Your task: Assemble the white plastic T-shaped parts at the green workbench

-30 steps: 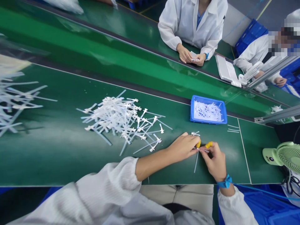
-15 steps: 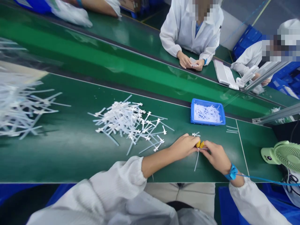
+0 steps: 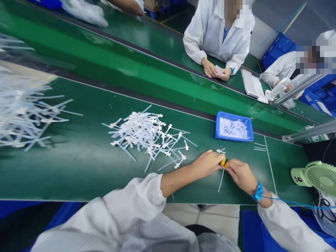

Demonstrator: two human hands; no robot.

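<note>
The left hand (image 3: 207, 165) pinches a thin tube (image 3: 221, 181) that pokes toward the bench's (image 3: 78, 171) near edge. The right hand (image 3: 242, 175) pinches just beside it, its grip hidden.

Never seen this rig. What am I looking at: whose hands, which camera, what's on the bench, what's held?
No robot: just a person's left hand and right hand, with yellow fingertip covers. Every picture comes from one head-worn camera looking forward and down. Both hands pinch at the far end of a thin whitish tube; the exact grip is hidden. The flat green bench bears a loose pile of whitish tubes with white fittings and a rectangular blue plastic tray of thin white pieces.
</note>
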